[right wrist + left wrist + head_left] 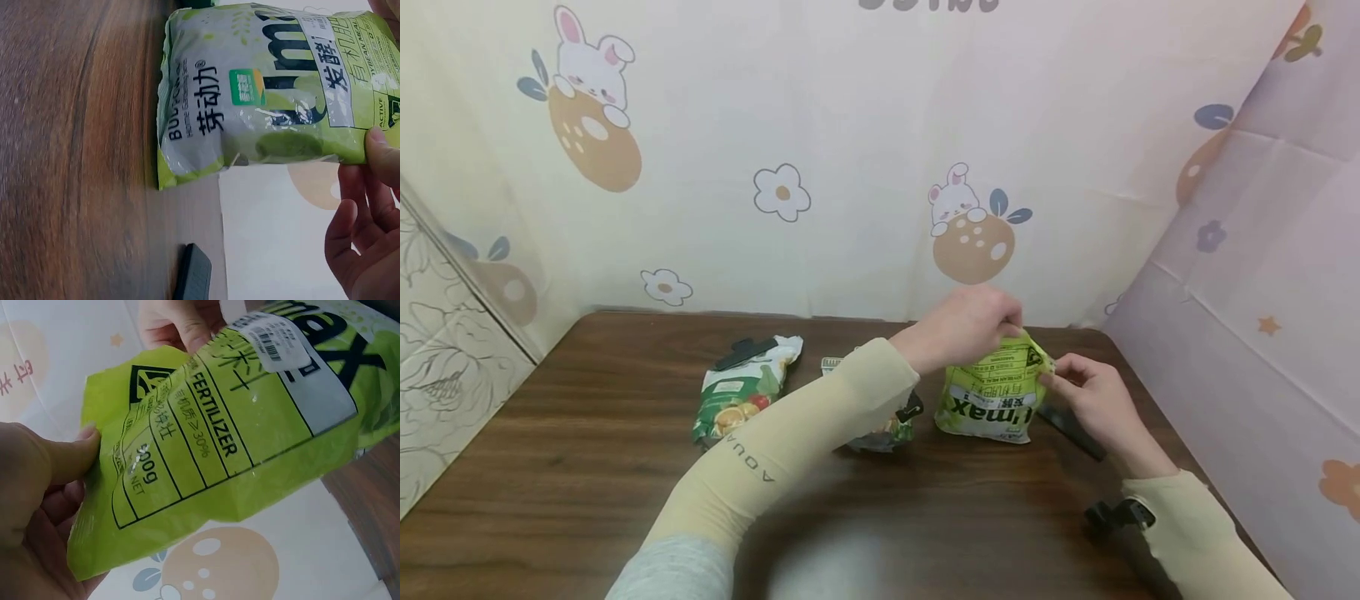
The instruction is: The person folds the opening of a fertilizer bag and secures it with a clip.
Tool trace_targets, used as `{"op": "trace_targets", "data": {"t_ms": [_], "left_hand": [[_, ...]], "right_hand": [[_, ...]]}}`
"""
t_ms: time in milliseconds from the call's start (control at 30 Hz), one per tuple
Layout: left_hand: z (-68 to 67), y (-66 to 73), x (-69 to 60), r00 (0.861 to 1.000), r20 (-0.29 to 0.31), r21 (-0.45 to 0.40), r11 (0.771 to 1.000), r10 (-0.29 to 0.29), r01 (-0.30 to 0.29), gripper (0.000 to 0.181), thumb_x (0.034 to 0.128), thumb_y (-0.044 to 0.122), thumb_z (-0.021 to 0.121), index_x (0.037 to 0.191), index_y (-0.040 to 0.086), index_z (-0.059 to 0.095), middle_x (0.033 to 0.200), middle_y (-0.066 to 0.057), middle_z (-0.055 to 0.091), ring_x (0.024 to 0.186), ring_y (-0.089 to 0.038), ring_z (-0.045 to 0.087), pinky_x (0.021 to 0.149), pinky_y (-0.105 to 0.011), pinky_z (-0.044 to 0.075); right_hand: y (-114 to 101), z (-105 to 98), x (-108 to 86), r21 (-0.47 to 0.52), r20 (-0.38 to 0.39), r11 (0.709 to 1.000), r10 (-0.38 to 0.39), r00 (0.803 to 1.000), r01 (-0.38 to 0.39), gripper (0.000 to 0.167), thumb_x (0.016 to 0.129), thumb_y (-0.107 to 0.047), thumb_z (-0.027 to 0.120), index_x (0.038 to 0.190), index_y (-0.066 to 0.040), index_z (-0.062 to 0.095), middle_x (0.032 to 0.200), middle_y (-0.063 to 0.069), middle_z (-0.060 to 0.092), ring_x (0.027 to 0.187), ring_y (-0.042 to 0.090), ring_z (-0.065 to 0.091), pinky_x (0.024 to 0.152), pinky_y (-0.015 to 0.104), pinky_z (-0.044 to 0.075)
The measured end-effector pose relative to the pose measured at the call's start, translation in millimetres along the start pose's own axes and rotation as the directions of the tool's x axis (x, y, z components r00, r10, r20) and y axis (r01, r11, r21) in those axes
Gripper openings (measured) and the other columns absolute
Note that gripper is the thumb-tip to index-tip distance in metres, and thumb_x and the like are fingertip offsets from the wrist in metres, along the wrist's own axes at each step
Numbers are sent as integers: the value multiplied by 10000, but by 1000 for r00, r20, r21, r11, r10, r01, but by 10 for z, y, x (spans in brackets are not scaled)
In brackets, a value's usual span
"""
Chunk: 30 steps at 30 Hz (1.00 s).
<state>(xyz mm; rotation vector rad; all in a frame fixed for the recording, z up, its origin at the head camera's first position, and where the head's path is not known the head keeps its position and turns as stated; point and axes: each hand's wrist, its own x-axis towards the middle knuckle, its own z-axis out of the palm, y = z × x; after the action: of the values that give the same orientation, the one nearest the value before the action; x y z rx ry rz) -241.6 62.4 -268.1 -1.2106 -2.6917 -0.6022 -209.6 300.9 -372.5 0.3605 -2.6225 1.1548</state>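
A lime-green fertilizer bag (988, 400) stands on the table, its lettering upside down in the head view. My left hand (966, 325) pinches its upper end; in the left wrist view the thumb (78, 453) presses on the green film near the bag's edge. With thumb and fingers, my right hand (1101, 404) pinches the bag's right side near the top. The right wrist view shows the bag's lower end (187, 150) near the wood. On the table by the right hand lies a long black clip (1072, 431), also seen in the right wrist view.
At the left lies a green-and-white bag (741, 392) with fruit pictures and a black clip (745, 353) on it. Another bag (887, 437) with a black clip (910, 407) is partly hidden by my left forearm. A patterned curtain (865, 250) hangs behind the table (550, 433).
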Motion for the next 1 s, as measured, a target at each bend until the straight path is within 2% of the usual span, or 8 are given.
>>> {"op": "trace_targets", "data": {"t_ms": [100,233,433,567,733,800,867,1000], "left_hand": [[5,-9,-12,1000,-13,26,1000,9,-9,109,998,216,627,970,189,728,946,122,691,836,-5,581,751,-183,455],[8,-13,-17,999,-21,40,999,34,-33,118,997,194,626,1019,208,740,985,123,697,857,-8,589,730,-182,453],[25,-20,-9,993,-13,40,992,120,-119,254,985,104,629,1163,241,747,1168,103,700,1061,-34,618,873,-158,451],[20,-12,-8,994,11,42,993,113,-114,253,985,71,611,1124,223,758,1157,93,698,1086,-50,600,920,-171,432],[23,-13,-10,992,9,38,991,129,-129,244,999,83,580,1120,198,757,1140,80,703,1074,-60,607,931,-175,427],[23,-12,-14,990,2,38,989,140,-140,245,999,83,572,1112,191,761,1126,75,708,1056,-61,613,919,-174,430],[19,-9,-20,989,-3,38,988,147,-147,254,994,72,566,1107,186,763,1114,72,711,1036,-59,617,901,-170,434],[14,-6,-32,989,-3,17,989,149,-149,290,969,38,547,1109,168,765,1097,61,712,973,-43,609,837,-158,436]], "right_hand": [[22,-1,-12,-15,0,1000,-27,1000,27,117,931,-138,720,865,-58,665,836,57,668,715,122,557,606,226,430],[50,-6,-17,17,5,999,-45,999,45,87,934,-117,713,899,-47,675,841,37,674,724,129,593,619,218,453],[56,-9,-3,88,50,996,-31,998,27,142,944,-119,701,1047,-23,689,915,44,696,793,103,657,673,226,512],[65,-41,-16,99,92,995,-13,996,3,192,961,-169,686,1104,-40,683,987,62,704,857,105,669,716,224,519],[22,-197,19,79,199,990,-135,971,121,244,966,-82,657,1209,-58,667,1143,7,681,1017,36,629,812,182,491],[-28,-250,59,101,207,979,-193,959,175,280,964,-8,626,1242,-32,653,1180,-29,666,1053,16,611,838,166,481],[-96,-280,98,135,196,974,-207,958,183,285,987,-10,587,1267,-3,637,1201,-66,655,1065,11,605,847,157,477],[-239,-267,164,152,157,976,-181,971,157,280,1031,-111,549,1259,22,641,1166,-127,655,1040,6,604,829,152,479]]}}
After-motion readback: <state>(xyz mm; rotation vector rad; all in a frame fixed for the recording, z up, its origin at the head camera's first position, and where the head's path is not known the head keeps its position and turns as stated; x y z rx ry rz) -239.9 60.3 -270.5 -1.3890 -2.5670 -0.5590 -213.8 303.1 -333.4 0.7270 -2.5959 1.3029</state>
